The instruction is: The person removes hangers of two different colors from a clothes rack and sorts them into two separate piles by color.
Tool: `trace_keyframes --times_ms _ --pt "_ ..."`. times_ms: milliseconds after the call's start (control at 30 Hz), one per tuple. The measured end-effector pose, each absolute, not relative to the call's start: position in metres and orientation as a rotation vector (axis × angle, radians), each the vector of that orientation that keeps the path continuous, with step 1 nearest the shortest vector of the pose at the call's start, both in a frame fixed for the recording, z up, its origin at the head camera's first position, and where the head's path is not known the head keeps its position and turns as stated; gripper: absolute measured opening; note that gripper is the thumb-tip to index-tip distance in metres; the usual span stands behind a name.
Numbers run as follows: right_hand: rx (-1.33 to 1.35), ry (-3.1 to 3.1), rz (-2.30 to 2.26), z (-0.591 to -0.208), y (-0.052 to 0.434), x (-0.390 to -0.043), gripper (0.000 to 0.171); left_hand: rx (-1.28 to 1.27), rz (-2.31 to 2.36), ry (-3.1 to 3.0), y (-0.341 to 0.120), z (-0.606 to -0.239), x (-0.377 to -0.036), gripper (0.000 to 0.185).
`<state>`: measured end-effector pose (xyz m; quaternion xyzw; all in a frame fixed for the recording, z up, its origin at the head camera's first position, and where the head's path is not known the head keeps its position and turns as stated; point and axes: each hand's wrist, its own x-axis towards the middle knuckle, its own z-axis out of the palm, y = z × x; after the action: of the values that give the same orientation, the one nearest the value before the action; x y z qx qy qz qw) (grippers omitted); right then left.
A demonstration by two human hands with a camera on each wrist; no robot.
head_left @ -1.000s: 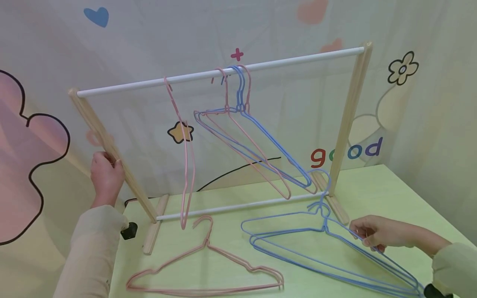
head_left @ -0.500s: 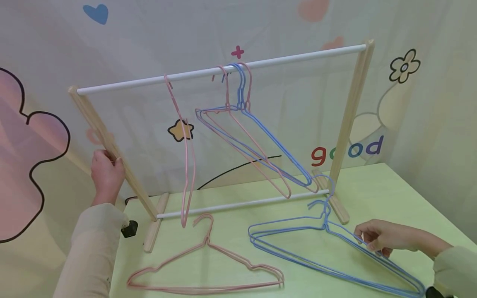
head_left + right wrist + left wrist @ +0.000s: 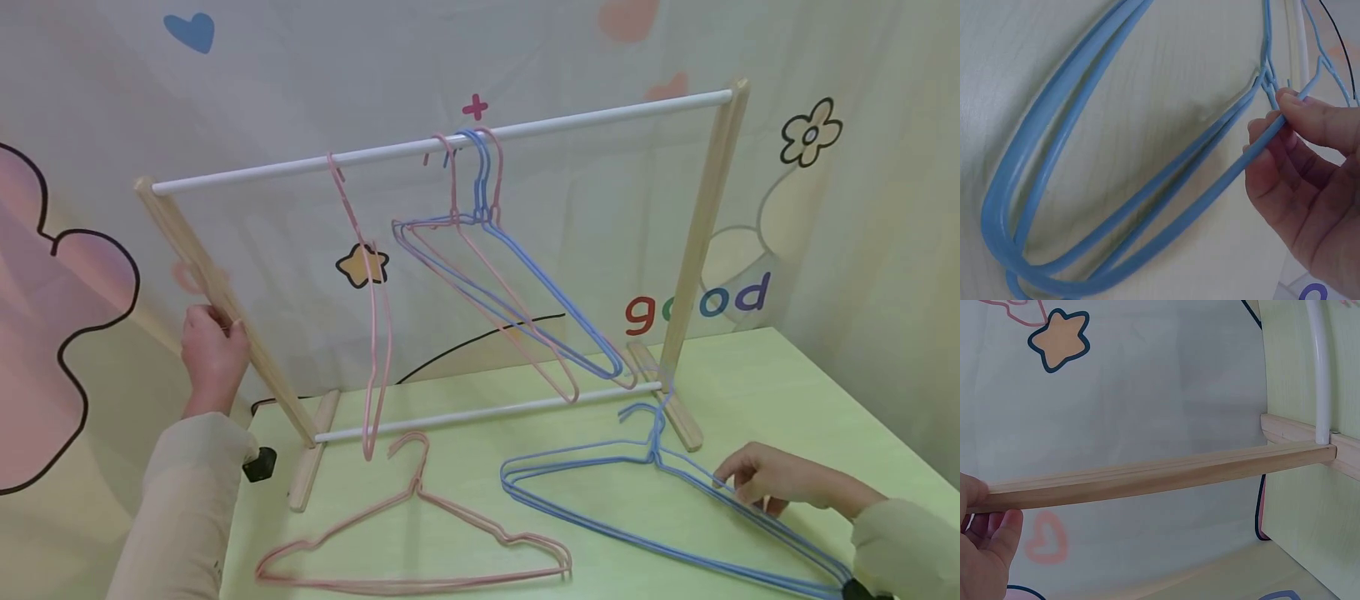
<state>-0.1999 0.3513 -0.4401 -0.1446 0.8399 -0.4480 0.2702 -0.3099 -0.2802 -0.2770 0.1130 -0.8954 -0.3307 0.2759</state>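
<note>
The blue wire hangers point(image 3: 660, 500) lie flat on the green tabletop point(image 3: 787, 392), in front of the right foot of the wooden clothes rack point(image 3: 705, 225), their hooks pointing toward its lower rail. I count a small stack of them nested together, though exactly how many I cannot tell. They look light and springy, thin coated wire that should flex a little and slide easily over one another, so lifting one alone may drag its neighbours along. The shoulder arm near the neck seems the sensible place to take hold, where the wires run close together.

The right hand point(image 3: 772, 479) is there already: in the right wrist view its fingertips point(image 3: 1272, 134) are curled under and over one blue arm just below the twisted neck, pinching a single wire between thumb and fingers, with the other strands lying beneath it on the tabletop.

The left hand point(image 3: 213, 354) is wrapped around the slanted left post of the rack, fingers closed on the wood, well apart from the hangers. A pink hanger point(image 3: 412, 542) lies on the tabletop nearer the middle, and several pink and blue ones hang from the white top rail point(image 3: 600, 117).
</note>
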Motion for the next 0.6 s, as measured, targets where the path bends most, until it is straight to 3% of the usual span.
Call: trace_keyframes --times_ms 333,600 --pt "-0.398 2.314 -1.173 -0.454 0.352 -0.201 0.030 0.296 -0.900 -2.400 -0.281 -0.278 -0.309 0.034" --pt "-0.370 2.440 -1.056 -0.456 0.344 -0.198 0.016 0.294 -0.886 -2.402 -0.281 -0.277 -0.309 0.033"
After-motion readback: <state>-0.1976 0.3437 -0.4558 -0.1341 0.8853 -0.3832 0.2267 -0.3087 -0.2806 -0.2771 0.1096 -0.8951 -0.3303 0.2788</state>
